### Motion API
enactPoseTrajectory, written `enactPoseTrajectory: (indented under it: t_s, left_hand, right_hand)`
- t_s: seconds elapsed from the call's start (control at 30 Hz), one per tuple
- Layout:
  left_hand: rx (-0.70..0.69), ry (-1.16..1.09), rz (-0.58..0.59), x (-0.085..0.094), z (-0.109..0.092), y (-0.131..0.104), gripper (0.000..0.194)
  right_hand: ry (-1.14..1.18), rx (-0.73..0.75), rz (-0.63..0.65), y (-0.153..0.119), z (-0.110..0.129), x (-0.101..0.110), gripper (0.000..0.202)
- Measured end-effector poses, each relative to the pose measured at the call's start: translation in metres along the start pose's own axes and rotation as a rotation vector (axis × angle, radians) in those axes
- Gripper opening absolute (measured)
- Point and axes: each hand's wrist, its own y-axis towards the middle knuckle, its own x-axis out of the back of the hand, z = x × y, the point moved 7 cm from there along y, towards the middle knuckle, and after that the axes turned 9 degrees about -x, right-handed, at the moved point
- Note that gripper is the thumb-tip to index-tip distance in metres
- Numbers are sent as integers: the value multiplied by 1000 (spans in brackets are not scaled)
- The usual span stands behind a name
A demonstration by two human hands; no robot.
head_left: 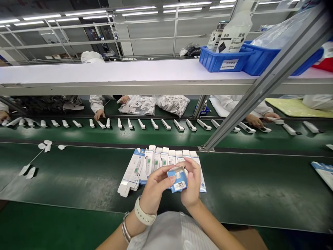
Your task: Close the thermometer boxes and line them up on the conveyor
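Note:
Between my two hands I hold a small blue and white carton [178, 179], its near end showing a printed square code and a flap standing up. My left hand [159, 185] wraps its left side, thumb on the end of the box. On the other side my right hand [191, 178] has its fingers curled round the carton. Just beyond my hands, a row of flattened white and blue cartons [149, 161] lies overlapped on the green work surface [247, 187]. Pictures of a thermometer-like device show on their fronts. My fingers hide part of that row.
White handheld devices [166, 124] line the green conveyor [182, 137] beyond. Co-workers' hands [99, 114] work across it. A slanted metal post [241, 107] and a white shelf [130, 74] with blue bins [225, 59] stand ahead. Small white pieces [31, 172] lie left.

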Motion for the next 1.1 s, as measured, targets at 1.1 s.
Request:
enactPoseTrajectory:
  t_s: [1.1]
  left_hand:
    - [-127, 346, 109, -7, -16, 3, 20]
  right_hand:
    - [-181, 279, 306, 14, 20, 12, 55]
